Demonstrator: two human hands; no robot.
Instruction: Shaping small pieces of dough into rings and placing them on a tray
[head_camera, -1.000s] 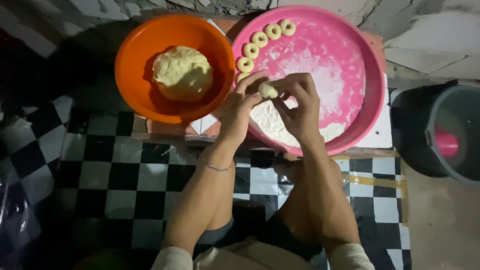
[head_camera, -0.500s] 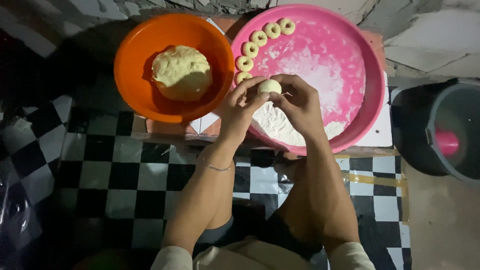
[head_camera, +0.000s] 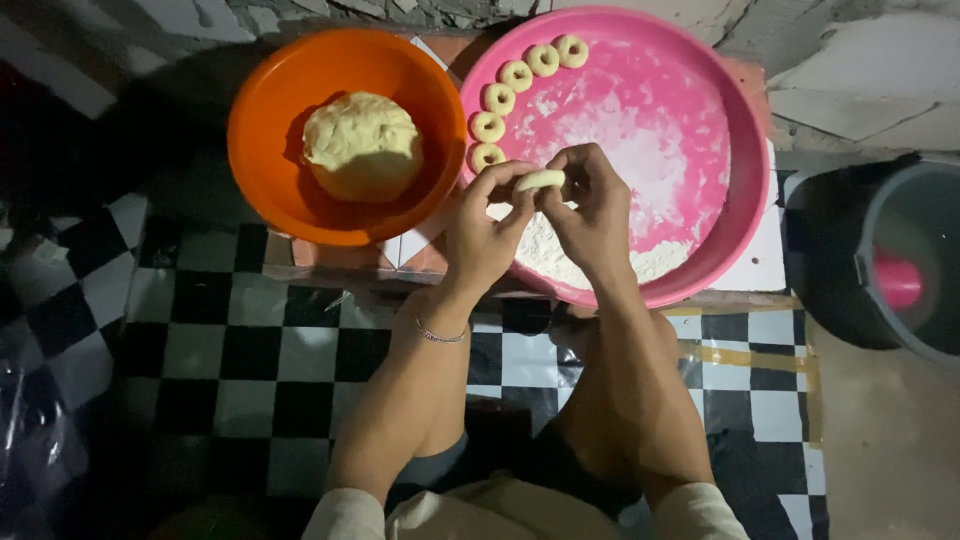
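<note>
Both hands pinch one small pale dough piece (head_camera: 540, 180) between their fingertips, over the near left part of a wide pink tray (head_camera: 735, 215). My left hand (head_camera: 482, 232) grips its left end and my right hand (head_camera: 590, 210) grips its right end. Several finished dough rings (head_camera: 516, 76) lie in a curved row along the tray's far left rim. A heap of white flour (head_camera: 560, 258) lies in the tray just under my hands. To the left, an orange bowl (head_camera: 265, 170) holds a large lump of dough (head_camera: 362, 145).
Tray and bowl rest on a low stand above a black-and-white checkered floor (head_camera: 250, 370). A dark bucket (head_camera: 880, 260) with something pink inside stands at the right. Rough stone wall runs along the top. My knees and lap fill the bottom centre.
The dough piece has been worked from a rounded ball into a longer, flatter shape. Both hands have shifted slightly toward the tray's far side.
</note>
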